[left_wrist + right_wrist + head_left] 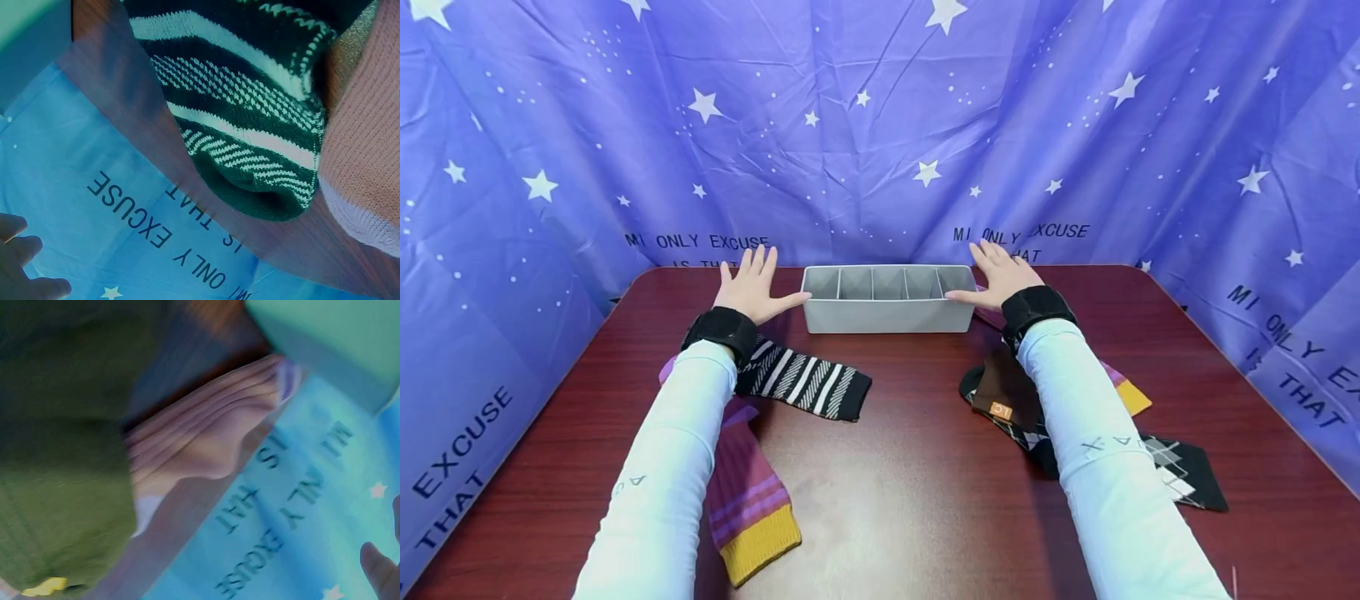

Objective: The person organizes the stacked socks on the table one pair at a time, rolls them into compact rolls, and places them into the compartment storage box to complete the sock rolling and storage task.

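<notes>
A long grey box with several compartments stands at the back of the table. My left hand is spread at its left end, thumb tip right by the front corner. At the other end my right hand is likewise spread, its thumb overlapping the front rim. Neither hand grips anything. Below the left wrist lies a black-and-white striped sock, also large in the left wrist view. A purple sock with a mustard cuff lies under the left forearm. Beneath the right forearm are a brown sock with an orange tag and an argyle sock, partly hidden.
A purple ribbed sock lies near the box's right end, and a mustard cuff shows right of the right forearm. Behind the dark red wooden table hangs a blue curtain with white stars.
</notes>
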The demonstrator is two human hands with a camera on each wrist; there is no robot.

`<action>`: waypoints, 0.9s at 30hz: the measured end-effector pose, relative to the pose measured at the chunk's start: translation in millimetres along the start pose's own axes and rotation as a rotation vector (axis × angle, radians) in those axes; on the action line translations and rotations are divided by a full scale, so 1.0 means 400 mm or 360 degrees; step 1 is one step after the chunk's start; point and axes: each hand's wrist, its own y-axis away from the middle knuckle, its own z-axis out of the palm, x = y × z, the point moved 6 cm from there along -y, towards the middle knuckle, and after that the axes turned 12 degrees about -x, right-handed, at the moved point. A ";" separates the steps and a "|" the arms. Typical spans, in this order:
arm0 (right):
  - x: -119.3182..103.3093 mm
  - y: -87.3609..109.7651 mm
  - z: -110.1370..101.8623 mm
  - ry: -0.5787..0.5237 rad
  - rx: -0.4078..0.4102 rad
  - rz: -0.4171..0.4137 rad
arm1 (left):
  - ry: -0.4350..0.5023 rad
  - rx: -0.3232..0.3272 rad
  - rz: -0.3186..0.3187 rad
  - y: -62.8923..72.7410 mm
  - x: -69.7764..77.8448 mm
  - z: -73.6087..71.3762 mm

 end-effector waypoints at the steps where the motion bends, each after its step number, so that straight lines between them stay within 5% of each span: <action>1: -0.013 -0.005 -0.006 0.0002 0.0009 -0.0029 | 0.0013 0.0002 -0.0006 0.001 -0.010 -0.001; 6: -0.085 -0.031 -0.029 0.0036 0.0066 -0.0184 | 0.0106 -0.0067 -0.0057 0.022 -0.056 -0.005; 10: -0.169 -0.036 -0.041 0.0088 0.0263 -0.0431 | 0.0102 -0.0339 -0.0193 0.077 -0.069 0.010; 13: -0.263 -0.007 -0.027 0.0111 0.0450 -0.0723 | 0.0064 -0.0550 -0.0250 0.096 -0.079 0.056; 15: -0.334 0.027 0.007 0.0123 0.0461 -0.0933 | 0.0032 -0.0602 -0.0219 0.074 -0.102 0.113; 20: -0.463 0.113 0.146 0.0213 0.0071 -0.1292 | -0.0076 -0.0544 0.0008 0.010 -0.142 0.261; 23: -0.489 0.133 0.210 0.0234 -0.0190 -0.1288 | -0.0123 -0.0606 0.0000 0.043 -0.101 0.256; 27: -0.493 0.132 0.247 0.0234 -0.0444 -0.1124 | -0.0167 -0.0713 -0.0121 0.102 -0.047 0.198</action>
